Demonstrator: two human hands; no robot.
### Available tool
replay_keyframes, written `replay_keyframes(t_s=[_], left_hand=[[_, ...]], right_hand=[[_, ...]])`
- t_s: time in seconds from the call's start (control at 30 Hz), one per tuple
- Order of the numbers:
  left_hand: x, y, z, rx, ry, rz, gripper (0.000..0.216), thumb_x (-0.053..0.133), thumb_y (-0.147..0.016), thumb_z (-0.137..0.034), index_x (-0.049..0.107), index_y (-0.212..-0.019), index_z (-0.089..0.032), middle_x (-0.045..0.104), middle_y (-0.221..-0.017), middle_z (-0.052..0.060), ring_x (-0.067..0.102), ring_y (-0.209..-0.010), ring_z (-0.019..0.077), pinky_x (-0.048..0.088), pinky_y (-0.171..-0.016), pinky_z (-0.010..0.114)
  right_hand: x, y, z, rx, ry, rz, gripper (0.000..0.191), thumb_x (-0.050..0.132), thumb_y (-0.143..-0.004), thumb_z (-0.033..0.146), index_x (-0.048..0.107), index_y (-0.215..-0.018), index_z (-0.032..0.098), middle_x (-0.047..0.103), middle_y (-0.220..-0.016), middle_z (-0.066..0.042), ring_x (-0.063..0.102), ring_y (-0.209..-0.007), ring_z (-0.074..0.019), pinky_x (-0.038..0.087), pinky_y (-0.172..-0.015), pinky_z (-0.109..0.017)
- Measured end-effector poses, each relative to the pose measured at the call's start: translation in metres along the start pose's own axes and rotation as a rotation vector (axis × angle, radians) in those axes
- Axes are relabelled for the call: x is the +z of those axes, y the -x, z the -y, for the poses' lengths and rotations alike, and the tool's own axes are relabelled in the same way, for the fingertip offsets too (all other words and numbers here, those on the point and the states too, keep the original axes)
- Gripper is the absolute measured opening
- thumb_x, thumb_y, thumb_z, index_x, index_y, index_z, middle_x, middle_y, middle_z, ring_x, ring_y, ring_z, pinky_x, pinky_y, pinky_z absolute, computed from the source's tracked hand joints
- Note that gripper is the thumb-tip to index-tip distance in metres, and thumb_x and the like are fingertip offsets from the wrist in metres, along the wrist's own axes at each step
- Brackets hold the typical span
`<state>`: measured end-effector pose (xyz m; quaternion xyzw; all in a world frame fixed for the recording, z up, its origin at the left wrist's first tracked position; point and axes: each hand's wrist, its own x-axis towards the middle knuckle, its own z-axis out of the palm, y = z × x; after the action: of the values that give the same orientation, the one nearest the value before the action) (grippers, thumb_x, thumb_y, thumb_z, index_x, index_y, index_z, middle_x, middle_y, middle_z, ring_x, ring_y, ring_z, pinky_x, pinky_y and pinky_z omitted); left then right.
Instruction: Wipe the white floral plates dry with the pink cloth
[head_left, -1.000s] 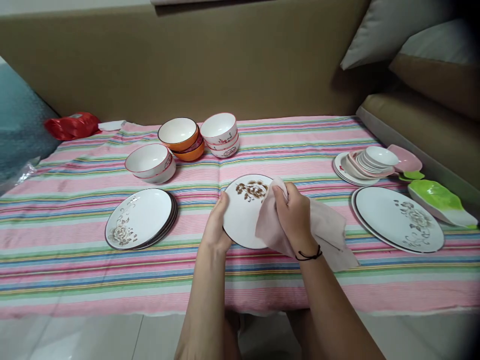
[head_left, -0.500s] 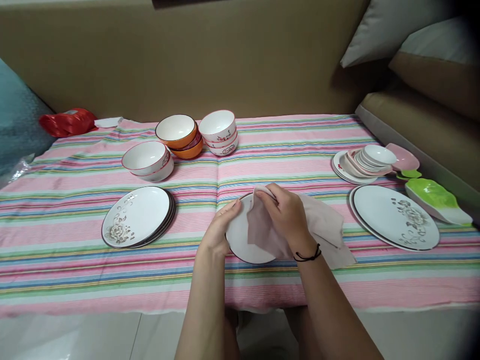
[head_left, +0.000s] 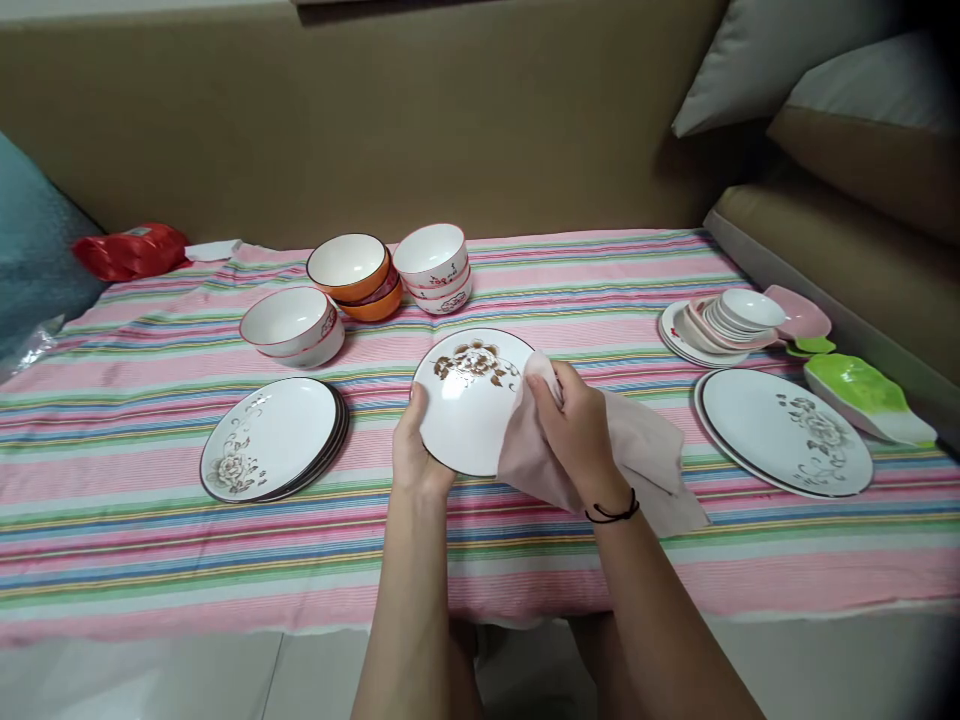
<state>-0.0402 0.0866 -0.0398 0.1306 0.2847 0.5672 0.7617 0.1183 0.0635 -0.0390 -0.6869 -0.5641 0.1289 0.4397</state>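
Note:
A white plate (head_left: 469,420) with a brown flower pattern and dark rim is held up in front of me, its face visible. My left hand (head_left: 421,450) grips it at the left edge, thumb on the rim and the other fingers hidden beneath. At the plate's right side my right hand (head_left: 574,425) is closed on a pale pink cloth (head_left: 532,460), which covers the right edge of the plate. The loose end of the cloth trails to the right over the striped tablecloth. A black cord circles my right wrist.
Left lies a stack of flowered plates (head_left: 274,435); behind it are white bowls (head_left: 289,320), orange bowls (head_left: 349,265) and more white bowls (head_left: 433,255). To the right are large plates (head_left: 780,430), small stacked dishes (head_left: 750,315) and a green leaf-shaped dish (head_left: 862,390). A sofa back (head_left: 420,120) rises behind.
The plate has moved up and left and shows its flower pattern, which the cloth and hands covered before. My left hand has shifted left with it; the cloth now sits at the right edge.

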Motion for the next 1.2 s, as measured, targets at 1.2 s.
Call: replay_keyframes(t_s=[1.2], left_hand=[[-0.003, -0.008, 0.003, 0.090, -0.125, -0.122, 0.046, 0.066, -0.080, -0.034, 0.059, -0.122, -0.016, 0.070, -0.111, 0.011, 0.066, -0.102, 0.0272, 0.052, -0.092, 0.038]], right_hand=[[0.003, -0.001, -0.013, 0.111, -0.134, 0.068, 0.023, 0.054, -0.083, 0.039, 0.053, -0.069, 0.020, 0.053, -0.061, 0.002, 0.045, -0.059, -0.0145, 0.032, -0.056, -0.026]])
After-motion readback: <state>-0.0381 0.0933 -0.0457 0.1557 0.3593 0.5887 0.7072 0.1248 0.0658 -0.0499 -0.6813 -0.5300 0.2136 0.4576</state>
